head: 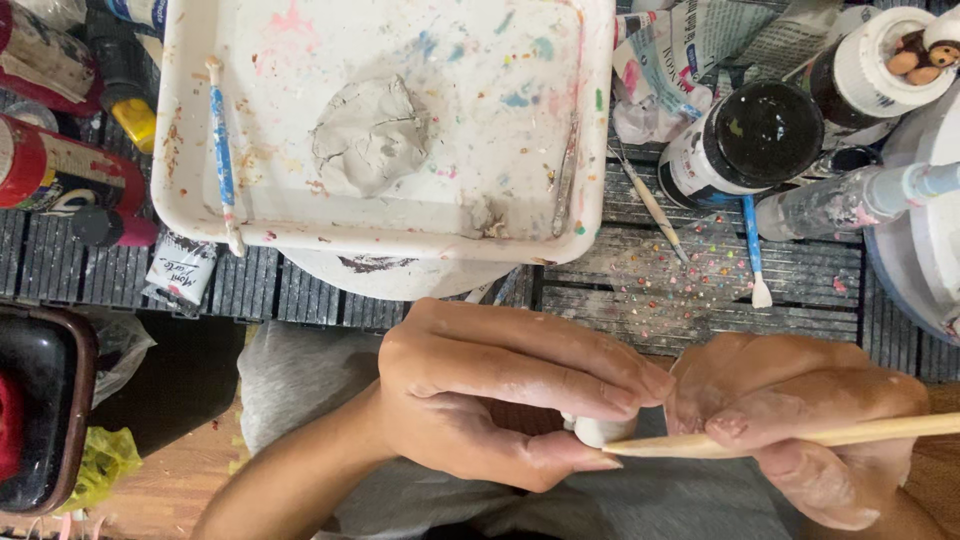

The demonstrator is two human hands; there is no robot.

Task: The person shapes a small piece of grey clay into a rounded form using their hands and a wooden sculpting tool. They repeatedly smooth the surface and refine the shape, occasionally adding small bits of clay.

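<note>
A dark slatted table (620,300) is crowded with paint bottles and a paint-spotted white tray (400,235). Low in the middle, a small white clay piece (598,430) sits pinched between the thumb and fingers of the left hand (490,395), which curls closed around it. The right hand (800,430) is just beside it, gripping a thin wooden stick (800,438). The stick lies sideways, its tip touching the clay from the right. A flat grey clay lump (368,135) rests in the tray, well apart.
</note>
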